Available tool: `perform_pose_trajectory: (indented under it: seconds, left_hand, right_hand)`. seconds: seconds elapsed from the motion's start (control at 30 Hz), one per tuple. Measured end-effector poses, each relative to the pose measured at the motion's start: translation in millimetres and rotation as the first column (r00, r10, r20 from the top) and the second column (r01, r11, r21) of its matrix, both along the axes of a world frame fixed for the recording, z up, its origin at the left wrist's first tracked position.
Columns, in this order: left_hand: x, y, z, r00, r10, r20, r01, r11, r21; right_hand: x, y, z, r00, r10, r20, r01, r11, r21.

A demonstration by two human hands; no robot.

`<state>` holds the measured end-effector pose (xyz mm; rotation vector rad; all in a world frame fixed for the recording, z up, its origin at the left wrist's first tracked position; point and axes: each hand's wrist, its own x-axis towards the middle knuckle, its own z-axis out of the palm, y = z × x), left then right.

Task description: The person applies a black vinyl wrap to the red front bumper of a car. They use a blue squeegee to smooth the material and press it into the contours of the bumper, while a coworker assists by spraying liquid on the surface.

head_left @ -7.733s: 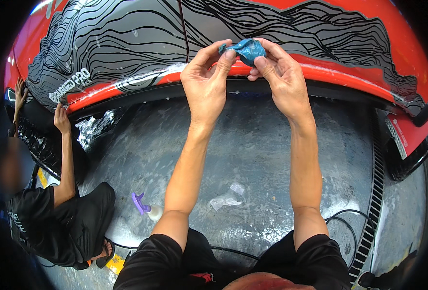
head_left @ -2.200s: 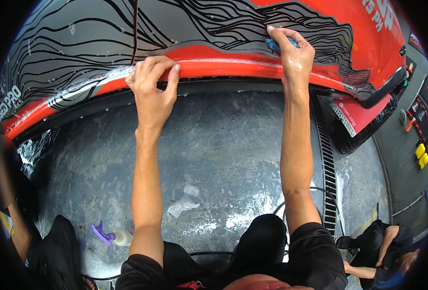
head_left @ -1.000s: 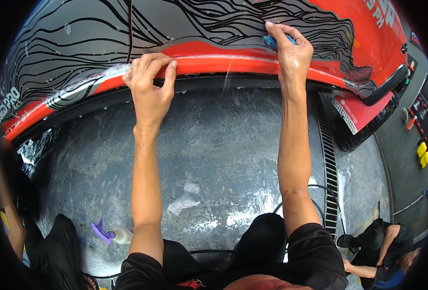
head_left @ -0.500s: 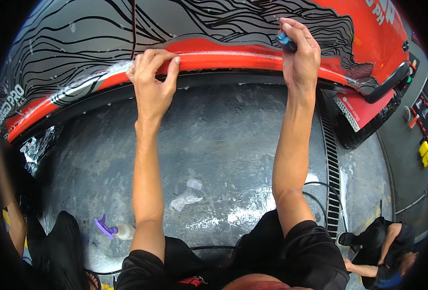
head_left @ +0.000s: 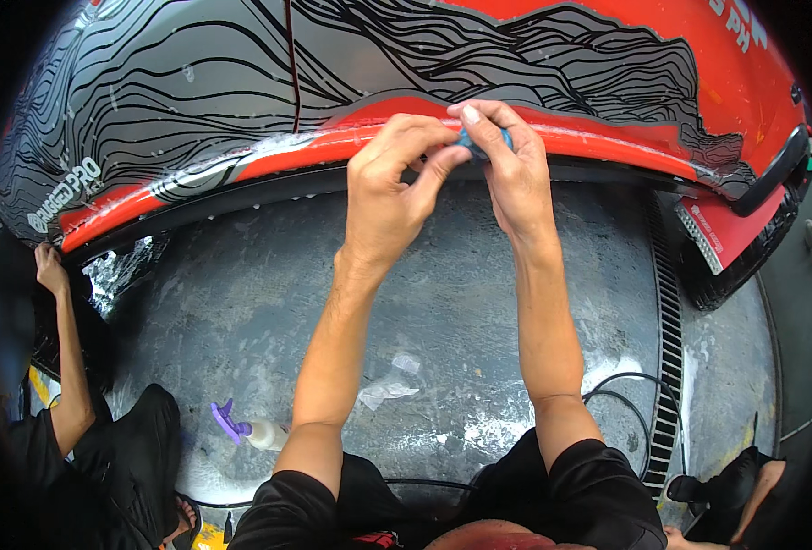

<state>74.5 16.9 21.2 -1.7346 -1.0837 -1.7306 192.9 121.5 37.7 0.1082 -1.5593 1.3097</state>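
My right hand [head_left: 521, 170] pinches a small, crumpled blue piece [head_left: 490, 141] between thumb and fingers. From the left, my left hand [head_left: 395, 188] has its thumb and fingertips closed at the edge of the same blue piece. What the blue piece is made of I cannot make out; the fingers cover part of it. Both hands are raised in front of the red lower sill [head_left: 598, 142] of a vehicle, which carries whitish streaks. Above the sill, the grey side panel [head_left: 213, 82] bears black wavy lines.
A spray bottle [head_left: 264, 434] with a purple trigger stands on the wet floor near crumpled clear plastic [head_left: 388, 392]. A drain grate [head_left: 667, 367] and black hose [head_left: 621, 376] lie right. One person [head_left: 71, 394] works at left; another [head_left: 736, 490] is lower right.
My left hand has left the sill and moved right. My right hand has moved left and lower with the blue piece, so the hands meet. At left, a co-worker's hand now reaches the sill's end.
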Motion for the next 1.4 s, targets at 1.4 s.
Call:
perform_pose_trajectory:
  seconds: [1.4]
  left_hand:
    - [-14.7, -30.1, 5.1, 0.738, -0.438, 0.513, 0.466, 0.881, 0.083]
  right_hand:
    - [-35.1, -41.1, -1.3, 0.724, 0.583, -0.369, -0.632, 0.775, -0.015]
